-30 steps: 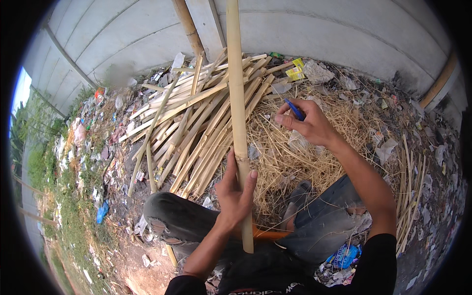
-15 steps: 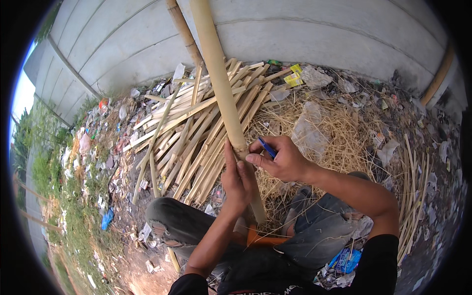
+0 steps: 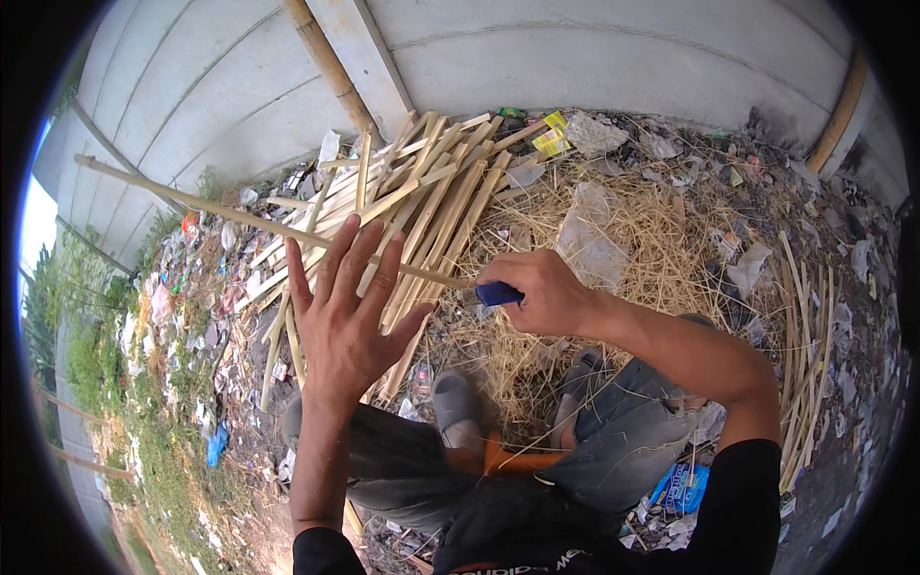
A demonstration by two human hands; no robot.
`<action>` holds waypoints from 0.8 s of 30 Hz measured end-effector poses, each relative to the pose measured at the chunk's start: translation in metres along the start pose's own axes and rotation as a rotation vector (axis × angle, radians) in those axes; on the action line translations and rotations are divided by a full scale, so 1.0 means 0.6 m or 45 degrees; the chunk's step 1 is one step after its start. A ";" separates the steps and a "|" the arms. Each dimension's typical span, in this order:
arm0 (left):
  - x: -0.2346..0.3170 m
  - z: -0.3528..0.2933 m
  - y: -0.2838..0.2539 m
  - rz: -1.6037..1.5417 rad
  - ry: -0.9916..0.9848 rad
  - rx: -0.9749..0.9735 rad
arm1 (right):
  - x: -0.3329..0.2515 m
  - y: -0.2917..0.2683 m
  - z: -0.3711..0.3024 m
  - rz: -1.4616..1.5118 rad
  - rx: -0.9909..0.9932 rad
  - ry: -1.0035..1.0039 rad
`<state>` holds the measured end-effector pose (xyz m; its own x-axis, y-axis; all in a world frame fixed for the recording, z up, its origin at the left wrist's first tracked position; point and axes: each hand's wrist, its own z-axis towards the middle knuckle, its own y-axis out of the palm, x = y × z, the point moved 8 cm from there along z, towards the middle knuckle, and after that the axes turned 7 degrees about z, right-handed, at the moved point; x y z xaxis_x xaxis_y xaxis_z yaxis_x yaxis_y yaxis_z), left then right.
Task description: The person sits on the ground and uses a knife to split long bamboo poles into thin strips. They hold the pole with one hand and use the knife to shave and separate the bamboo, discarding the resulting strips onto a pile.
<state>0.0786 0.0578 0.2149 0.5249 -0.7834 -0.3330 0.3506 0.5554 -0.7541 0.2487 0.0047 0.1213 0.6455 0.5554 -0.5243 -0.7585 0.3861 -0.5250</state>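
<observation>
My left hand (image 3: 347, 321) is raised with its fingers spread wide and holds nothing. A long thin bamboo strip (image 3: 206, 203) runs from the far left across behind those fingertips to my right hand (image 3: 546, 292). My right hand is closed on a blue-handled knife (image 3: 498, 293), whose blade end meets the near end of the strip. Beyond both hands lies a pile of split bamboo slats (image 3: 431, 192) on the ground. My knees and grey sandals (image 3: 456, 402) show below the hands.
A heap of dry straw (image 3: 632, 249) with plastic scraps lies to the right of the slats. A concrete wall (image 3: 575, 57) stands behind, with a bamboo pole (image 3: 326, 59) leaning on it. Thin strips (image 3: 803, 355) lie at right; litter and grass (image 3: 96, 364) at left.
The bamboo piece that my left hand held upright now points far to the left. My left hand has let go and spread open. My right hand with the knife moved down to the piece's near end.
</observation>
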 end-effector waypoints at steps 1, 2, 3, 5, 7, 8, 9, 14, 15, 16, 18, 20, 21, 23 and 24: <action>0.001 0.006 0.001 0.029 0.041 -0.119 | -0.002 0.003 0.002 -0.030 -0.056 0.002; -0.014 -0.010 0.029 0.001 0.056 -0.224 | -0.003 0.005 -0.001 -0.059 -0.112 0.006; -0.024 -0.025 0.045 -0.013 0.067 -0.331 | -0.002 0.009 -0.002 -0.081 -0.157 0.006; -0.018 -0.060 0.067 -0.152 0.086 -0.611 | 0.001 0.018 -0.004 -0.124 -0.250 0.007; -0.004 -0.087 0.086 -0.366 0.096 -0.861 | -0.001 0.022 0.000 -0.263 -0.302 -0.033; 0.000 -0.102 0.099 -0.476 0.076 -0.920 | -0.003 0.022 0.001 -0.333 -0.330 -0.053; 0.001 -0.125 0.105 -0.571 0.040 -0.986 | -0.011 0.016 0.011 -0.338 -0.230 -0.095; 0.027 -0.212 0.147 -1.448 -0.520 -0.862 | -0.024 -0.019 0.032 -0.432 -0.029 0.154; 0.032 -0.241 0.158 -1.703 -0.799 -0.868 | -0.017 -0.010 0.037 -0.448 -0.065 0.281; 0.048 -0.249 0.173 -1.811 -0.901 -0.984 | -0.012 -0.015 0.034 -0.403 -0.061 0.355; 0.058 -0.244 0.196 -1.873 -1.024 -0.890 | 0.000 -0.003 0.020 -0.388 -0.123 0.442; 0.069 -0.225 0.212 -1.934 -1.161 -0.773 | 0.014 0.016 0.001 -0.366 -0.158 0.484; 0.070 -0.218 0.220 -1.864 -1.114 -0.723 | 0.019 0.030 -0.003 -0.365 -0.243 0.530; 0.072 -0.207 0.240 -1.714 -1.012 -0.629 | 0.027 0.054 -0.009 -0.357 -0.402 0.622; 0.083 -0.191 0.231 -1.674 -1.018 -0.663 | 0.031 0.059 -0.009 -0.359 -0.349 0.597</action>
<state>0.0643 0.0638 0.0292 0.3971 -0.1861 0.8987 0.6590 -0.6237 -0.4203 0.2346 0.0246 0.0891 0.8358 0.0517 -0.5466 -0.5424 0.2331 -0.8072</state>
